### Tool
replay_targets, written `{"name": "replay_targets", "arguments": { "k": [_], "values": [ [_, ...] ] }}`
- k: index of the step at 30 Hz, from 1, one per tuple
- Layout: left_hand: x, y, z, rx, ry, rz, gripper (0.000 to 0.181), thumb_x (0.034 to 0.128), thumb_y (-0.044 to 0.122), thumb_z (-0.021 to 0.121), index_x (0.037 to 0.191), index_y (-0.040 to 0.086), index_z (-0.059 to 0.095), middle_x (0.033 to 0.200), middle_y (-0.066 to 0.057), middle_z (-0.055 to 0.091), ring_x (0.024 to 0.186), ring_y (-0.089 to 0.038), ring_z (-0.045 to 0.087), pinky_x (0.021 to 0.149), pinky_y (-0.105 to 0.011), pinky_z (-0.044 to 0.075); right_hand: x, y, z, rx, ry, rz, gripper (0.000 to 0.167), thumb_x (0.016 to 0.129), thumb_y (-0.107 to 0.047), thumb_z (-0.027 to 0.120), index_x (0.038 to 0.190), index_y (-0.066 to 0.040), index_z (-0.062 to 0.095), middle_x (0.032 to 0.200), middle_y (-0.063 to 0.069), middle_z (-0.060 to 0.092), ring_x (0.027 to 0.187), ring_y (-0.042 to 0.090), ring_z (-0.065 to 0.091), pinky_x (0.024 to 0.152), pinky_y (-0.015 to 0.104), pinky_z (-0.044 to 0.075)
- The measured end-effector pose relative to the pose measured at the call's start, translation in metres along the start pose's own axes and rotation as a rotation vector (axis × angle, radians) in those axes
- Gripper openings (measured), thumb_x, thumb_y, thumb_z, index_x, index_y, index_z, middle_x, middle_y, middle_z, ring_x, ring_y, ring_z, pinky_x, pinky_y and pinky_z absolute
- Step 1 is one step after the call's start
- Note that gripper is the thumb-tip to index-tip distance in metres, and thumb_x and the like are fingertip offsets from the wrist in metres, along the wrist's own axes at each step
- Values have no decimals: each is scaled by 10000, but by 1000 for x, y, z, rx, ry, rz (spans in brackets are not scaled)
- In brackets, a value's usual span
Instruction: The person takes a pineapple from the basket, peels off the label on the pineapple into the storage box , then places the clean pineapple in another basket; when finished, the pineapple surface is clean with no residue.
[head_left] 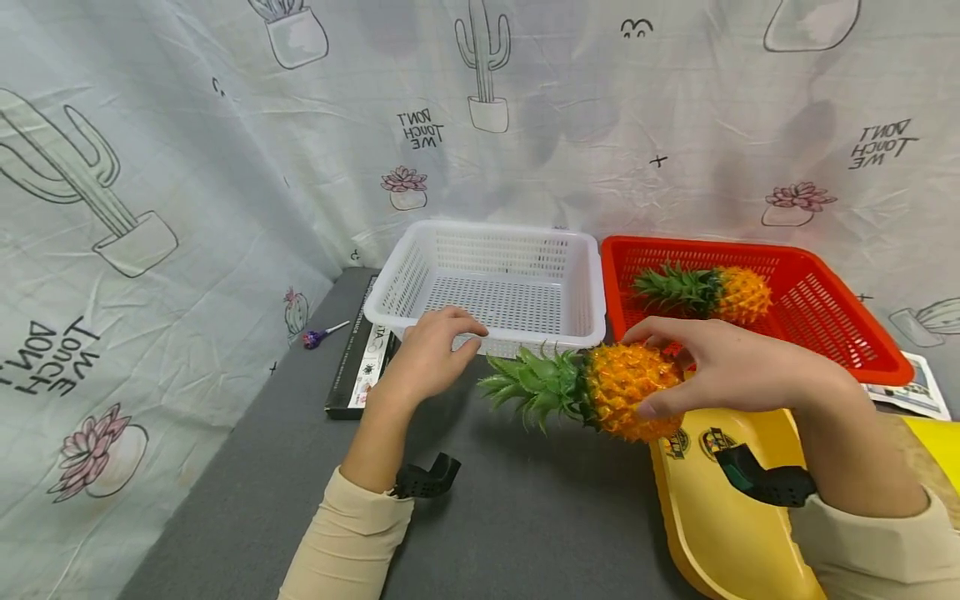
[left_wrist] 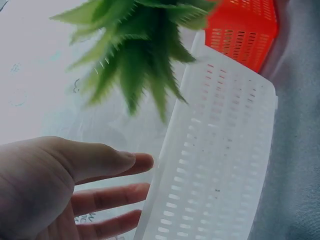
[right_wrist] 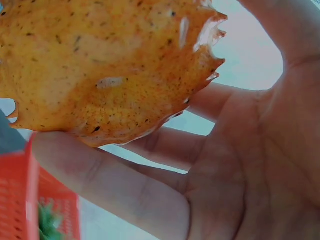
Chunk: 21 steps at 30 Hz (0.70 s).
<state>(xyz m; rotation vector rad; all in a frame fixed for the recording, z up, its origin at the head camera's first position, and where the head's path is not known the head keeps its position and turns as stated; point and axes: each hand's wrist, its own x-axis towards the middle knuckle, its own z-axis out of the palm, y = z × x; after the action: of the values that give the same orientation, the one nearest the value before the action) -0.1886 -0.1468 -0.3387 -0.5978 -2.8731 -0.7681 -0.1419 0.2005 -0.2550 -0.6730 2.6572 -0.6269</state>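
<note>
My right hand (head_left: 742, 367) grips an orange pineapple (head_left: 630, 392) by its fruit end, above the table in front of the baskets. Its green leaves (head_left: 536, 385) point left toward my other hand. In the right wrist view, thumb and fingers (right_wrist: 115, 185) lie against the pineapple's yellow-orange base (right_wrist: 100, 65). My left hand (head_left: 435, 350) hovers at the front rim of the white basket (head_left: 487, 333), its fingers loosely bent around nothing. The leaves (left_wrist: 140, 55) hang near it in the left wrist view, apart from the fingers. A second pineapple (head_left: 742, 294) lies in the red basket (head_left: 832, 300).
A yellow tray (head_left: 720, 517) stands at the front right, under my right arm. Left of the white basket lie a black flat box (head_left: 352, 375) and a wrapped lollipop (head_left: 315, 337). Printed paper (head_left: 918, 392) lies right of the red basket. A patterned curtain (head_left: 570, 150) hangs behind.
</note>
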Motion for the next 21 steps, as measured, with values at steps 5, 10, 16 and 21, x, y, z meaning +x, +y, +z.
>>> {"name": "replay_targets", "arguments": {
  "k": [5,10,16,21],
  "values": [
    [1,1,1,18,6,-1,270,1004,209,635,1238,151,756,1315,-75,675,1268,-368,568,973,-582,461,-11,6,-13,-3,54,41,682,840,-508,822,1425,-332,519,1382,11,607,1153,213,603,831,409,516],
    [2,6,5,57,31,-31,283,991,233,648,1249,186,753,1289,-41,682,1223,-345,580,897,-561,446,-14,15,-24,-64,117,56,693,829,-511,833,1421,-314,531,1329,9,634,1142,228,597,854,426,513],
    [2,11,7,83,67,-77,272,980,241,670,1235,226,764,1292,-8,679,1245,-336,573,904,-571,403,-15,25,-33,-125,189,54,691,796,-495,869,1387,-322,556,1341,50,629,1160,271,609,868,465,505],
    [1,11,9,95,76,-87,273,977,250,678,1235,232,766,1304,-2,679,1243,-330,578,950,-580,393,-16,34,-40,-81,250,58,679,767,-406,917,1348,-350,570,1347,84,621,1165,287,598,835,368,509]
  ]
}}
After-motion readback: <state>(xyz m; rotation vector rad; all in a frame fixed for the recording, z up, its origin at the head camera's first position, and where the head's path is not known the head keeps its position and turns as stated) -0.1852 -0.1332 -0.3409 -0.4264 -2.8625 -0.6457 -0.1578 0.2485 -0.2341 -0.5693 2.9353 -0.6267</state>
